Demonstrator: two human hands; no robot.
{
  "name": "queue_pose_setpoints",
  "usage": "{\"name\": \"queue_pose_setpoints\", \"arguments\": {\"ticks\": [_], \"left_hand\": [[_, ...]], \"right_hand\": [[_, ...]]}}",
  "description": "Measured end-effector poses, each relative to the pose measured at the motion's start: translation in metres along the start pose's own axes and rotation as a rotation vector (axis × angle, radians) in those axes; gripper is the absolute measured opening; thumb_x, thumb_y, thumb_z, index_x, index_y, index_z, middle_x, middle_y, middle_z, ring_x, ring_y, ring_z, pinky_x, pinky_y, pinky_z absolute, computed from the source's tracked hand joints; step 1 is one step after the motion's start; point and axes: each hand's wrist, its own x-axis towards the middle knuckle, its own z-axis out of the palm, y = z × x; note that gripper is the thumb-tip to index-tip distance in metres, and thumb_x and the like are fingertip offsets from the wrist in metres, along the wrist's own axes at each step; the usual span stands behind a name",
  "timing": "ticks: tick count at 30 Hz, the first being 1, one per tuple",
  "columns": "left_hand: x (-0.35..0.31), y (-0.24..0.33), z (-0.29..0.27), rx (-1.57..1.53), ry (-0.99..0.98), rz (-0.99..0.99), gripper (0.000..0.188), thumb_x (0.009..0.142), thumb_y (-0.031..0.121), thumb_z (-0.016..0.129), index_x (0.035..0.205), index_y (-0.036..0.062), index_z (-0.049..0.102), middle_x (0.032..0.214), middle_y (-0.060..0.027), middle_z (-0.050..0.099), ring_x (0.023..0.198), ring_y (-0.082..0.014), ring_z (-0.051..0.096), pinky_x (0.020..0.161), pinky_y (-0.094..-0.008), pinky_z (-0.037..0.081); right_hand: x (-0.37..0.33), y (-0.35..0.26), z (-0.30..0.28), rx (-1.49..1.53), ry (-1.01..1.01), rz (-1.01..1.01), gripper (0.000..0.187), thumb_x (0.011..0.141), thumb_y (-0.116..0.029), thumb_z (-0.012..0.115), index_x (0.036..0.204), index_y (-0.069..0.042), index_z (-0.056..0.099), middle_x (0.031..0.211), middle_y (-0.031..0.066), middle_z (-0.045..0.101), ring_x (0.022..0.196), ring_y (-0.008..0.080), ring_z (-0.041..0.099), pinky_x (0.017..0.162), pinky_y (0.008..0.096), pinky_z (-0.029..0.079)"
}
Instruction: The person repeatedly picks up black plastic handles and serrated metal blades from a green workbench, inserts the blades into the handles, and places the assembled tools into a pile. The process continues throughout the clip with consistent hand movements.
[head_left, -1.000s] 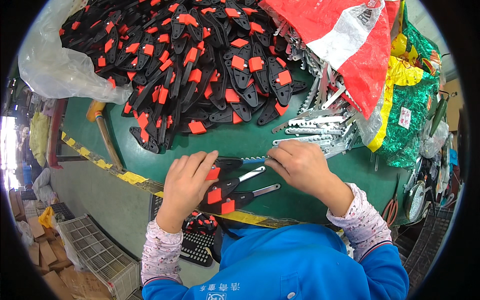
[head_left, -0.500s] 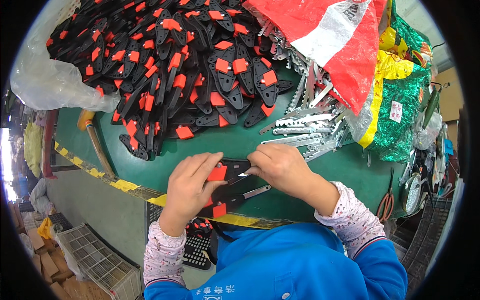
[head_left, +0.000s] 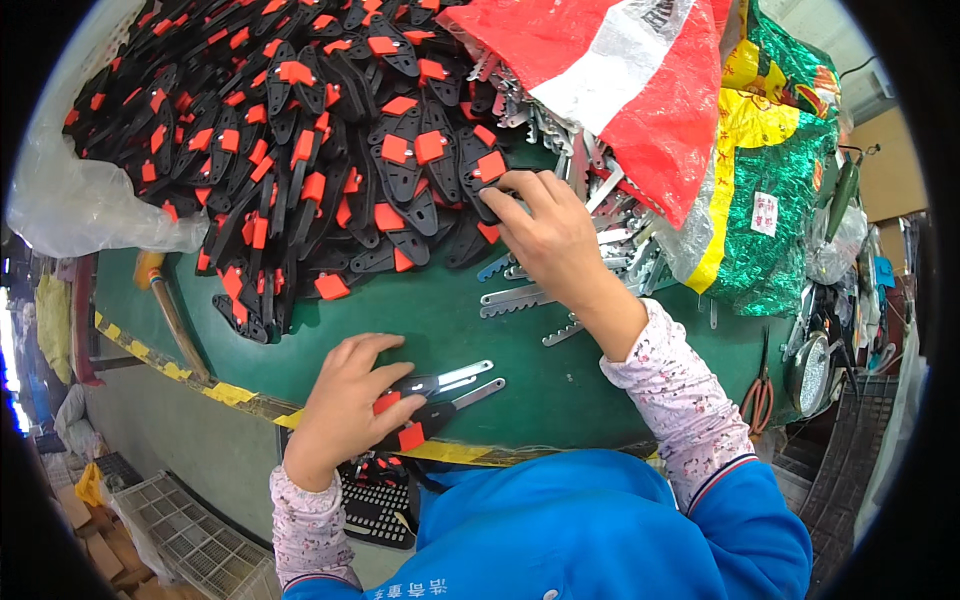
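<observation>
My left hand [head_left: 345,405] lies low over the near edge of the table, fingers apart. Beneath its thumb and index finger is a black plastic bracket [head_left: 422,385] with a red block; notchless metal strips stick out to the right. A second such bracket [head_left: 411,437] lies beside it, nearer to me. My right hand [head_left: 555,235] reaches forward to the heap, fingers spread and bent. Its fingertips are at a black bracket [head_left: 476,178] with a red block at the heap's right side; whether they touch it is hard to tell.
Behind is a large heap of similar brackets [head_left: 300,150]. Notched metal strips [head_left: 520,298] spill from a red-and-white bag [head_left: 640,110], beside a green-and-yellow bag [head_left: 770,200]. A mallet [head_left: 172,315] lies left, red-handled scissors [head_left: 760,400] right. Yellow-black tape [head_left: 230,391] lines the table edge.
The bracket held between both hands is now down on the table under my left hand. My right hand has let go of it and moved forward to the heap. The whole view has shifted slightly.
</observation>
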Motion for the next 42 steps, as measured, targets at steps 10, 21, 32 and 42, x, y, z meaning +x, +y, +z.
{"name": "queue_pose_setpoints", "arguments": {"ticks": [10,21,32,42], "left_hand": [[0.04,0.037,0.023,0.073,0.419,0.075,0.082,0.076,-0.001,0.082,0.152,0.0035,0.05,0.129,-0.0198,0.061,0.107,-0.0402,0.064,0.092,-0.0473,0.054],[0.033,0.02,0.014,0.115,0.269,-0.116,0.077,0.08,0.007,0.085,0.149,-0.0003,0.053,0.117,-0.0173,0.061,0.104,-0.0373,0.062,0.09,-0.0446,0.053],[0.021,0.007,0.013,0.102,0.282,-0.148,0.071,0.082,0.011,0.086,0.146,0.002,0.056,0.127,-0.0162,0.064,0.112,-0.0374,0.062,0.097,-0.0452,0.051],[0.009,0.009,0.016,0.082,0.25,-0.17,0.073,0.079,0.007,0.087,0.146,0.0037,0.057,0.127,-0.0177,0.064,0.112,-0.0393,0.062,0.098,-0.0449,0.052]], "right_hand": [[-0.033,-0.081,-0.047,0.895,-0.186,0.515,0.027,0.088,-0.011,0.083,0.11,0.0,0.073,0.096,0.0143,0.071,0.083,0.0318,0.07,0.073,0.0392,0.058],[-0.005,0.017,-0.024,-0.139,-0.51,-0.152,0.016,0.08,-0.014,0.069,0.093,-0.011,0.079,0.099,0.0047,0.064,0.106,0.0251,0.057,0.097,0.04,0.044],[-0.012,-0.002,-0.017,0.467,-0.443,0.035,0.019,0.09,-0.011,0.074,0.109,-0.01,0.071,0.1,0.0082,0.065,0.102,0.0293,0.063,0.09,0.042,0.047],[-0.047,0.003,-0.063,0.424,-0.689,-0.189,0.03,0.081,-0.013,0.08,0.111,-0.01,0.076,0.124,0.0074,0.067,0.129,0.0307,0.056,0.113,0.0488,0.044]]}}
